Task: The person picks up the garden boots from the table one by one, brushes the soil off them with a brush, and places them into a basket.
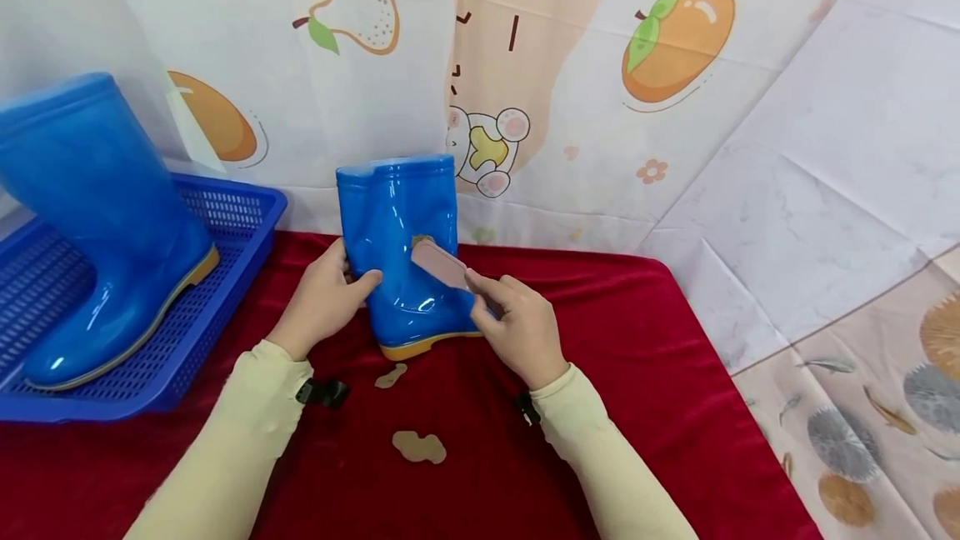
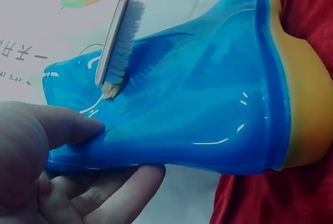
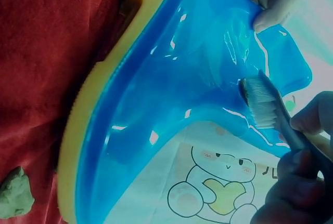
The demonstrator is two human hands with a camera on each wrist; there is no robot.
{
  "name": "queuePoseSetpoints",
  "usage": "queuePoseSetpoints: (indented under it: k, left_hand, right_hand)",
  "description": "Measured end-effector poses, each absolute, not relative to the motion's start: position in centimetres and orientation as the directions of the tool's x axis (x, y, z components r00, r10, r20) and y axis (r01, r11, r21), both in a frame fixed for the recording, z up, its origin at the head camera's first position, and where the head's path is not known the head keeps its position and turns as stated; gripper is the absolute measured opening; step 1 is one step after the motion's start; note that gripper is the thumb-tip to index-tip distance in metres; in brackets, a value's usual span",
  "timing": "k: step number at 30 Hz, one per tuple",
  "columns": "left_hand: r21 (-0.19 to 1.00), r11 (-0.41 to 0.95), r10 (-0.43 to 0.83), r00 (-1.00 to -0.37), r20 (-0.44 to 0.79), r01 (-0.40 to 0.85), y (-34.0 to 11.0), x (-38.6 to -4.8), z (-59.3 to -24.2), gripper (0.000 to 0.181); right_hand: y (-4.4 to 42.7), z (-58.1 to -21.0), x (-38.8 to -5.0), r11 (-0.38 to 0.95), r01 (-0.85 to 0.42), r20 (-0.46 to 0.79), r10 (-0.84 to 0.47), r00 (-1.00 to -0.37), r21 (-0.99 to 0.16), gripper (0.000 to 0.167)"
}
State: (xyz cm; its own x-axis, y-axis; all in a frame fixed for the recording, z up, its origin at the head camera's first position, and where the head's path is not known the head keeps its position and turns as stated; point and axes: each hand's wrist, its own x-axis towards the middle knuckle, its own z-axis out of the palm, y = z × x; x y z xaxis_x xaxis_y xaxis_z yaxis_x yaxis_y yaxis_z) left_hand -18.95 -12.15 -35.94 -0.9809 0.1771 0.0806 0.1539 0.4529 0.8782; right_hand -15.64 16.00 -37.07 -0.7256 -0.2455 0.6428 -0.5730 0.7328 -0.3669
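A blue rain boot [image 1: 397, 273] with a yellow sole stands on the red cloth. My left hand [image 1: 322, 298] grips its shaft from the left, thumb on the near side and fingers behind, as the left wrist view shows. In my right hand [image 1: 519, 327] is a pink-backed brush [image 1: 442, 263], held by its handle. Its white bristles [image 2: 127, 42] touch the boot's shaft beside a small brown patch of dirt [image 2: 112, 90]. Two flat tan pieces lie in front of the boot, a smaller one [image 1: 391, 376] and a larger one [image 1: 418, 447].
To the left, a second blue rain boot [image 1: 112, 248] stands in a blue plastic basket [image 1: 232, 207]. Behind the table hangs a white printed cloth [image 1: 570, 148]. The red cloth's [image 1: 637, 357] right edge slopes down beside a patterned fabric [image 1: 862, 407].
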Motion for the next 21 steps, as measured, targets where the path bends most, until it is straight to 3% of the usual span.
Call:
queuePoseSetpoints:
  k: [6, 12, 21]
  left_hand:
    - [0.871, 0.465, 0.172, -0.981, 0.084, 0.156, -12.58, -18.81, -35.92, 0.067]
    - [0.837, 0.5, 0.28, -0.956, 0.087, 0.223, -12.62, -18.64, -35.59, 0.077]
    - [0.841, 0.503, 0.279, -0.958, 0.061, 0.2, -12.07, -18.6, -35.43, 0.079]
  right_hand:
    - [15.73, -37.3, -15.84, 0.698, -0.628, 0.665, -0.291, -0.687, -0.343, 0.037]
    - [15.63, -37.34, -16.08, 0.674, -0.679, 0.698, -0.337, -0.632, -0.29, 0.042]
    - [15.7, -37.52, -15.83, 0.765, -0.581, 0.622, -0.318, -0.716, -0.278, 0.044]
